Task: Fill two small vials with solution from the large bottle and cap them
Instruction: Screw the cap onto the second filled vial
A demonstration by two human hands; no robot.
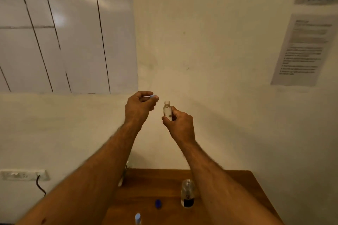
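a cream wall is seen above a wooden table [228,188]. a light blue cap [153,96] is pinched in the left hand [140,105]; an uncapped vial [167,110] is gripped upright by the right hand [180,126]. on the table, a capped vial [137,218] is cut off below, beside a dark blue cap [158,203] and the open large bottle [187,194]. capping is judged left; the fill level cannot be made out.

Both hands raised above the surface [146,184], well apart from it. Left hand [139,106] pinches cap [153,96], left of open vial [167,110] held upright in right hand [180,124]. On surface: large bottle [187,194] right, loose cap [158,203] left of it, capped vial [137,218] nearest.
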